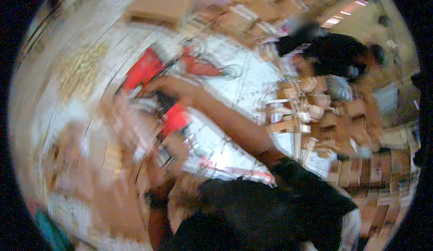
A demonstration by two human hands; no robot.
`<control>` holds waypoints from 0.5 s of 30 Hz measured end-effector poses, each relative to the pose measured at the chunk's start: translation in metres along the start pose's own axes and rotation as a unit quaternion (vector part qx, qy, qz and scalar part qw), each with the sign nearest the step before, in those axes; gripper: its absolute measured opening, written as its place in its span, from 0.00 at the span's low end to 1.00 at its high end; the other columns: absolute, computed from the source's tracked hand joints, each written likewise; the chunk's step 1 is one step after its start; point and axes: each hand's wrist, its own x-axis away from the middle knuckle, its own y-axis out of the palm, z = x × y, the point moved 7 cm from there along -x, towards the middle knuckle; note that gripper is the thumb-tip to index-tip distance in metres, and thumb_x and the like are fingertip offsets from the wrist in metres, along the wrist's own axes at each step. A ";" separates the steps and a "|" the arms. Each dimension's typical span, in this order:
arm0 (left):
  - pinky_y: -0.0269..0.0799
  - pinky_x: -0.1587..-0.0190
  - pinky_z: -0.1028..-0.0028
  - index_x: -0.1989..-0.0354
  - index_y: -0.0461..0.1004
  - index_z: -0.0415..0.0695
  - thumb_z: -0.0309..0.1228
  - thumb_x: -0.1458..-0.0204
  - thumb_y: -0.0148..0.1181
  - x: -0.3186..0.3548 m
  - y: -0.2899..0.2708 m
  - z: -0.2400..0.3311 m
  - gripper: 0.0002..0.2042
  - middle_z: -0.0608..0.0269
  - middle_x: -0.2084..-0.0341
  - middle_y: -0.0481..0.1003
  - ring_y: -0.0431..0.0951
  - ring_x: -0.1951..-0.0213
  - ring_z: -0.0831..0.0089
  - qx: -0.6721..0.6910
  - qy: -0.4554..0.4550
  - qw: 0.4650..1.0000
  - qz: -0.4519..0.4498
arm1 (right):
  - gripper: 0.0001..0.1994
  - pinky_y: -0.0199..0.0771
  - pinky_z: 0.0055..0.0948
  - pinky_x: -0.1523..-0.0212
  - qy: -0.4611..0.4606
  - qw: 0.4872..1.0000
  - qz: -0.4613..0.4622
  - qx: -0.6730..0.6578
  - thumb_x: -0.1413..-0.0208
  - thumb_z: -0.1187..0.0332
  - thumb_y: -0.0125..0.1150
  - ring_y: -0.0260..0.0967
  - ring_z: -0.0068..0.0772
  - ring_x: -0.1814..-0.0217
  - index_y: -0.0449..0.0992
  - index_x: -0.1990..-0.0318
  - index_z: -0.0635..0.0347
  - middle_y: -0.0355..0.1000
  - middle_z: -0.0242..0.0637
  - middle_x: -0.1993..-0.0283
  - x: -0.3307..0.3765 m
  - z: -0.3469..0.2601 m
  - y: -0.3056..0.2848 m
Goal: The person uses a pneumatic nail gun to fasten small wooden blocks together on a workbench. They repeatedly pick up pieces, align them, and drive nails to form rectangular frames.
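Motion smears the whole view. My right hand (169, 87) reaches in from the lower right, its fingers curled around a red and black object (175, 118) whose kind I cannot make out. A flat red piece (144, 68) shows just beyond that hand; whether it is part of the same object is unclear. Lower down, my left hand (161, 172) is close to the held object, near a small metallic-looking part (168, 157). Blur hides the left fingers. Farther off, a red tool-like thing (200, 65) lies on the white table surface (239, 88).
Many small brown cardboard boxes (293, 111) are piled at the right. A larger carton (158, 2) stands at the far side. Pale loose pieces (81, 68) are scattered at the left. A person in dark clothing (338, 52) is at the far right.
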 end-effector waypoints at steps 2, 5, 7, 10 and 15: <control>0.65 0.51 0.56 0.41 0.55 0.32 0.49 0.47 0.48 0.002 -0.002 0.005 0.34 0.35 0.51 0.64 0.68 0.53 0.42 -0.001 -0.002 1.000 0.003 | 0.17 0.74 0.29 0.65 0.017 0.996 0.031 -0.083 0.58 0.60 0.66 0.73 0.31 0.68 0.77 0.62 0.61 0.76 0.35 0.66 0.002 0.008 -0.002; 0.64 0.49 0.55 0.41 0.55 0.31 0.51 0.45 0.44 0.005 0.000 0.012 0.34 0.35 0.51 0.64 0.67 0.52 0.42 -0.012 -0.009 1.000 0.003 | 0.07 0.71 0.29 0.78 -0.058 0.980 0.002 -0.192 0.58 0.70 0.63 0.68 0.26 0.80 0.78 0.69 0.59 0.74 0.32 0.74 0.011 0.004 -0.006; 0.62 0.48 0.55 0.42 0.55 0.30 0.53 0.44 0.41 0.006 0.008 0.013 0.35 0.35 0.51 0.63 0.67 0.51 0.42 -0.016 -0.009 1.000 0.005 | 0.06 0.71 0.30 0.79 -0.024 0.982 0.023 -0.188 0.59 0.71 0.62 0.68 0.26 0.80 0.77 0.71 0.59 0.74 0.33 0.74 0.016 0.011 -0.021; 0.63 0.50 0.56 0.42 0.55 0.29 0.53 0.44 0.41 0.002 0.022 0.010 0.35 0.36 0.52 0.64 0.68 0.53 0.43 -0.013 0.004 0.999 0.029 | 0.07 0.72 0.31 0.80 -0.034 0.977 0.043 -0.207 0.57 0.74 0.61 0.68 0.27 0.79 0.75 0.68 0.62 0.75 0.38 0.71 0.019 0.008 -0.039; 0.64 0.51 0.56 0.42 0.55 0.29 0.52 0.44 0.42 -0.004 0.032 0.006 0.35 0.36 0.53 0.65 0.68 0.54 0.43 -0.010 0.002 1.000 0.022 | 0.06 0.71 0.34 0.82 -0.064 0.976 0.051 -0.203 0.58 0.74 0.59 0.68 0.28 0.81 0.73 0.69 0.59 0.73 0.35 0.75 0.019 0.005 -0.039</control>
